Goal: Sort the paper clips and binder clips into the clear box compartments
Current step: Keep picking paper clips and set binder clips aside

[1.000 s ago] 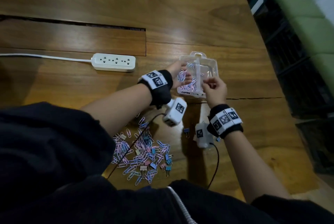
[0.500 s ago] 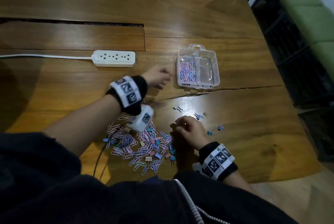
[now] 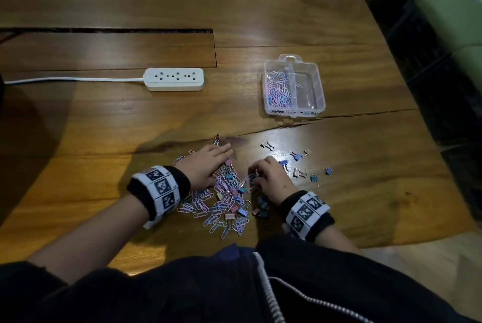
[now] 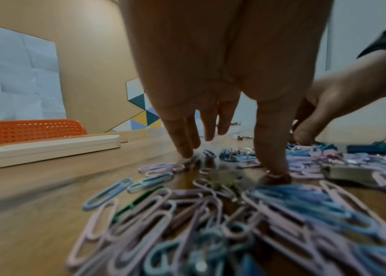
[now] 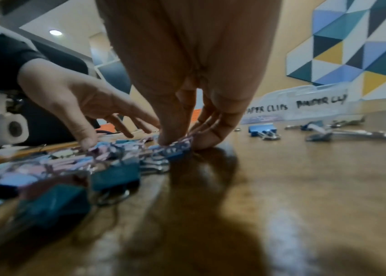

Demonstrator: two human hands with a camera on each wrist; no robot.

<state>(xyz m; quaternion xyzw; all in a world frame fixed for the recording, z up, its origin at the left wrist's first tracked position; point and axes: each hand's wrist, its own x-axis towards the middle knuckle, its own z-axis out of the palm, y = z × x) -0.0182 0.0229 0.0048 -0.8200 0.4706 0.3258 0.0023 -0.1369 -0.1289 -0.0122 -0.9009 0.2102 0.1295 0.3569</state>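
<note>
A mixed pile of pastel paper clips (image 3: 208,208) and small binder clips (image 3: 236,209) lies on the wooden table near me. My left hand (image 3: 208,163) rests on the pile's far side with straight fingers, fingertips (image 4: 272,168) touching the clips and holding nothing. At the pile's right edge my right hand (image 3: 266,174) pinches a small bunch of paper clips (image 3: 251,178) between thumb and fingers (image 5: 175,130). Farther back on the right stands the clear box (image 3: 317,80). Its left compartment holds many paper clips (image 3: 279,90); its right one is almost bare. Its labels (image 5: 305,104) read PAPER CLIPS and BINDER CLIP.
Several loose binder clips (image 3: 297,156) lie scattered right of my right hand. A white power strip (image 3: 174,79) with its cord sits at the back left. A crack runs across the table in front of the box. The table's right edge (image 3: 407,87) falls off beside the box.
Both hands left the box, which now stands on the table. The right hand dropped to the pile first; the left followed from beside the box and now rests on the clips.
</note>
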